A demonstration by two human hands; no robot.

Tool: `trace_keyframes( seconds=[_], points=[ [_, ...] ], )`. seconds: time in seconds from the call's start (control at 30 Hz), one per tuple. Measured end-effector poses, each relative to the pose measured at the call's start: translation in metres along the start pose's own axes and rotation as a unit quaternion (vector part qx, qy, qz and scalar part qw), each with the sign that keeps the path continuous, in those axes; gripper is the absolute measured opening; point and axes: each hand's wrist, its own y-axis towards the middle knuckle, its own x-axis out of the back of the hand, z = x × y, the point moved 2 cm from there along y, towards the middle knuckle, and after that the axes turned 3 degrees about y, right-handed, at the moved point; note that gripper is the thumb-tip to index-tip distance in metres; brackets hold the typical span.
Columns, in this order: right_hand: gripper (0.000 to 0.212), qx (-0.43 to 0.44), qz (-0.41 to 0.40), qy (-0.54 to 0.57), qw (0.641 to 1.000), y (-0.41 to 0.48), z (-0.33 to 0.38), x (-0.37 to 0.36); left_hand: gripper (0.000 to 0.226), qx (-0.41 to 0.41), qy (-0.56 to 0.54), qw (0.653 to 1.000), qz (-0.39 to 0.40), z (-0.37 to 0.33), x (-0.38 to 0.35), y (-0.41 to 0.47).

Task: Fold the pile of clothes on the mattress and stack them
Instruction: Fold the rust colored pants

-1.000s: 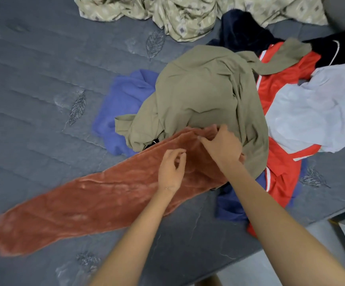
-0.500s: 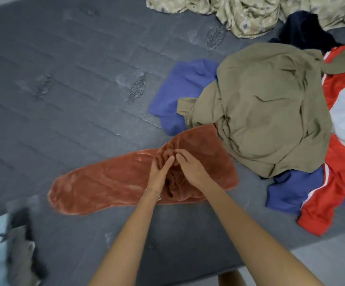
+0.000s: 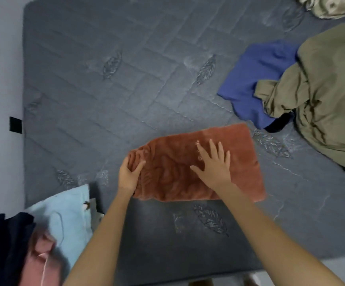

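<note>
A folded rust-orange plush garment [image 3: 243,162] lay at centre frame on the grey quilted mattress [image 3: 126,100]; a crumpled olive garment [image 3: 332,100] overlapped a blue garment [image 3: 256,75], upper right.

On the grey quilted mattress [image 3: 146,79], the rust plush folded cloth [image 3: 239,162] lies near the front edge, about midway across. The left grip [image 3: 129,174] holds the cloth's left end; the right grip [image 3: 213,164] lies flat on its middle. Behind and to the right sits the blue fabric garment [image 3: 256,79], with the olive crumpled garment [image 3: 328,100] overlapping its right side. The beige patterned fabric [image 3: 328,7] lies at the far right corner. At the front left corner lies the pale blue cloth [image 3: 70,213], and the dark navy garment [image 3: 2,244] and pink garment [image 3: 41,254] lie left of and before it.
</note>
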Motion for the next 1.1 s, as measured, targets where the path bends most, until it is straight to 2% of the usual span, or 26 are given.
trace_keyframes(
  seconds=[0.1,0.2,0.27,0.3,0.33,0.4,0.47,0.53,0.6,0.7,0.8,0.9,0.97,1.1],
  points=[
    [0.078,0.007,-0.005,-0.046,0.999,0.002,0.001,-0.010,0.049,0.013,0.016,0.999,-0.043,0.017,0.005,0.010],
    [0.079,0.001,0.008,-0.075,0.997,0.009,-0.007,-0.015,0.056,-0.027,0.136,0.986,-0.094,0.022,-0.007,0.010],
    [0.079,0.000,0.025,-0.092,0.995,0.013,-0.013,-0.021,0.052,-0.123,0.274,0.941,-0.157,0.015,-0.020,0.005],
    [0.078,0.004,0.029,-0.100,0.995,0.016,-0.017,-0.025,0.050,-0.166,0.325,0.917,-0.159,0.010,-0.030,0.002],
    [0.078,0.009,0.032,-0.107,0.994,0.019,-0.020,-0.028,0.049,-0.215,0.361,0.897,-0.137,0.006,-0.043,0.000],
    [0.076,0.016,0.045,-0.121,0.992,0.025,-0.027,-0.035,0.053,-0.278,0.418,0.864,-0.044,0.004,-0.070,-0.004],
    [0.075,0.029,0.056,-0.120,0.991,0.030,-0.035,-0.039,0.059,-0.279,0.464,0.841,0.021,0.018,-0.093,-0.004],
    [0.077,0.060,0.030,-0.094,0.993,0.036,-0.043,-0.038,0.062,-0.248,0.487,0.837,0.032,0.034,-0.105,0.001],
    [0.076,0.078,-0.043,-0.066,0.994,0.043,-0.055,-0.031,0.064,-0.238,0.493,0.836,0.028,0.043,-0.110,0.007],
    [0.081,-0.001,-0.146,-0.041,0.989,0.052,-0.083,-0.012,0.063,-0.244,0.490,0.837,0.015,0.042,-0.112,0.008],
    [0.099,-0.112,-0.120,0.043,0.986,0.054,-0.103,0.004,0.060,-0.270,0.455,0.849,-0.009,0.028,-0.118,-0.007],
    [0.107,-0.205,-0.105,0.208,0.951,0.060,-0.122,0.009,0.060,-0.312,0.445,0.839,0.019,0.023,-0.136,-0.022],
    [0.100,-0.248,-0.092,0.260,0.929,0.062,-0.130,0.011,0.063,-0.282,0.466,0.837,0.056,0.025,-0.146,-0.021],
    [0.068,-0.274,-0.079,0.284,0.915,0.060,-0.122,0.021,0.065,-0.222,0.473,0.848,0.090,0.019,-0.150,-0.017]
  ],
)
